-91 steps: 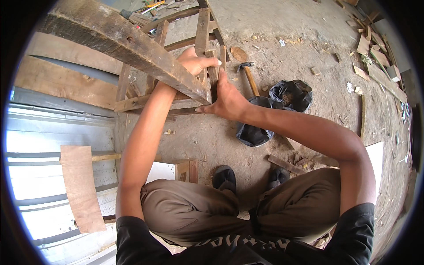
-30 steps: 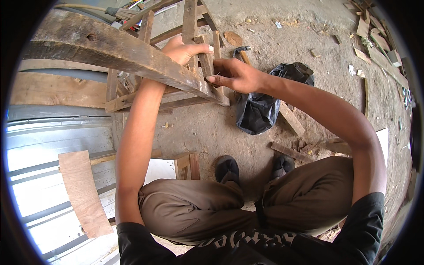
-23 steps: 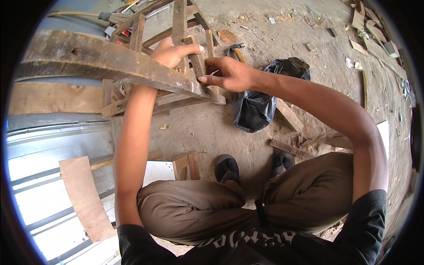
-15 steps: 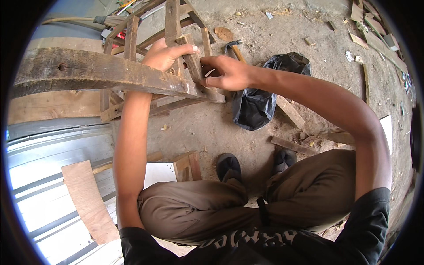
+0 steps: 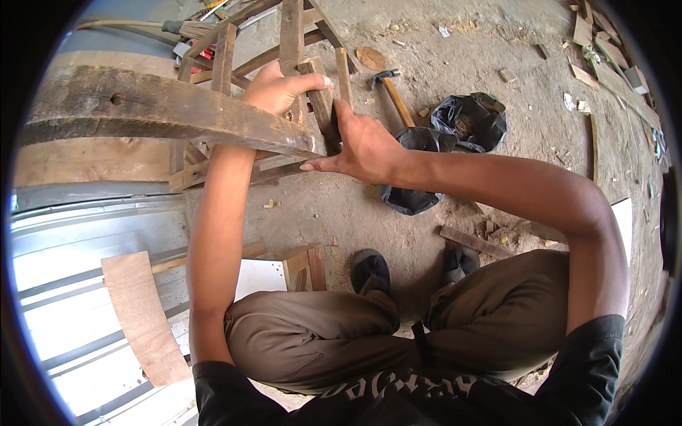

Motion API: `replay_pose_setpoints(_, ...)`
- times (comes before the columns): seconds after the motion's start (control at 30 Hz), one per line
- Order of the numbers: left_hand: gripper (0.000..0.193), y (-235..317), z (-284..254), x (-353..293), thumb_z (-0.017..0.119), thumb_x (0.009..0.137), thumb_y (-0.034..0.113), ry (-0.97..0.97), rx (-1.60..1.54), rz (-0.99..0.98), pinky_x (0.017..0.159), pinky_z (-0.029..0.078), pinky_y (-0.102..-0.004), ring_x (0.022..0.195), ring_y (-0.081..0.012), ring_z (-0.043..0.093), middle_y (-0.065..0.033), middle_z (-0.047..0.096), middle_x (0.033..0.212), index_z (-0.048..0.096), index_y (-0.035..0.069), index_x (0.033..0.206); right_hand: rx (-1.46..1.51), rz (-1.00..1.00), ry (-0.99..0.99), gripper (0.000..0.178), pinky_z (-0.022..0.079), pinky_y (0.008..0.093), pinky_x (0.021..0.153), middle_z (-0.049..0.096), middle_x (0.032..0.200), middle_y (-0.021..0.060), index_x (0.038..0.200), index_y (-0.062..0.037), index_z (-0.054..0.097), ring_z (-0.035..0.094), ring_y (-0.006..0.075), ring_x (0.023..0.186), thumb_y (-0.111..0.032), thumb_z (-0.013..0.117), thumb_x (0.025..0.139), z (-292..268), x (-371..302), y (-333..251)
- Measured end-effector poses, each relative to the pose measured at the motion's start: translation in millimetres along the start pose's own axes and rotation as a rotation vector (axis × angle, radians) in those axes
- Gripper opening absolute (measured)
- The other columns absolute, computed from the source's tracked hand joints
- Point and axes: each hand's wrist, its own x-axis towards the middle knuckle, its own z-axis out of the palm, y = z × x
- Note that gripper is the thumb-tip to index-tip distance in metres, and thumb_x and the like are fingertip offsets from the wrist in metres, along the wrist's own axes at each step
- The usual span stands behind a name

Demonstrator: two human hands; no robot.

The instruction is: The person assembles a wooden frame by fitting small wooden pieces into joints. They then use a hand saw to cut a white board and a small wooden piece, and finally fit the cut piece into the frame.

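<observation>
A curved, weathered wooden plank (image 5: 163, 106) reaches from the left toward the middle, over a frame of wooden slats (image 5: 291, 35). My left hand (image 5: 277, 91) comes up from behind the plank. Its thumb lies across the top of a short wooden block (image 5: 321, 99) standing at the plank's narrow end; the other fingers are mostly hidden. My right hand (image 5: 366, 145) spans that same end, with the thumb stretched along the near edge and the fingers on the far side against the block. Part of the right fingers is hidden by the block.
A hammer (image 5: 398, 99) lies on the dirt floor beyond my right hand, beside black plastic bags (image 5: 470, 121). Scrap wood (image 5: 607, 50) is piled at the far right. A thin curved board (image 5: 145, 319) rests on metal sheeting at the left. A broom (image 5: 188, 28) lies far left.
My right hand has shifted from pinching the block's lower part to spreading round the plank's end, thumb now low. My left hand keeps its hold. The view has moved slightly.
</observation>
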Motion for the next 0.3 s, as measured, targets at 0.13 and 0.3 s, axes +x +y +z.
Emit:
replay_pose_setpoints(0.13, 0.034, 0.4, 1.3, 0.2, 0.071, 0.085, 0.023, 0.007, -0.001, 0.019, 0.072, 0.052, -0.0273, 0.092, -0.0135, 0.067, -0.0080, 0.072, 0.101, 0.066, 0.002, 0.112, -0.020, 0.004, 0.027, 0.084, 0.054, 0.0476, 0.082, 0.064, 0.091, 0.0328, 0.118, 0.0142, 0.036, 0.065, 0.0469, 0.091, -0.038, 0.084, 0.074, 2.1, 1.4, 2.6)
replay_pose_setpoints(0.3, 0.037, -7.6, -0.7, 4.2, 0.072, 0.084, 0.027, 0.019, 0.007, 0.021, 0.072, 0.052, -0.0279, 0.093, -0.0138, 0.066, -0.0083, 0.072, 0.102, 0.066, 0.003, 0.112, -0.041, 0.026, 0.029, 0.081, 0.054, 0.0462, 0.084, 0.064, 0.094, 0.0334, 0.120, 0.0128, 0.037, 0.065, 0.0465, 0.094, -0.035, 0.083, 0.075, 7.0, 3.4, 4.3)
